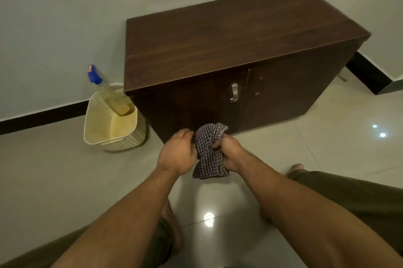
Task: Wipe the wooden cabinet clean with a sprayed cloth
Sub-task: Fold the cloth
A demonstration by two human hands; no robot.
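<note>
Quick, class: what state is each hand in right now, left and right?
Left hand: closed, gripping the checked cloth at its left edge.
Right hand: closed, gripping the same cloth.

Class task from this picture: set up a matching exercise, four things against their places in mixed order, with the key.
1. spray bottle
2. checked cloth
3. metal handle
4. basket

a. on the floor beside the cabinet
b. gripped by left hand and right hand
c. on a cabinet door
d. leaning in the basket

Pairs: 1-d, 2-b, 3-c, 4-a
</note>
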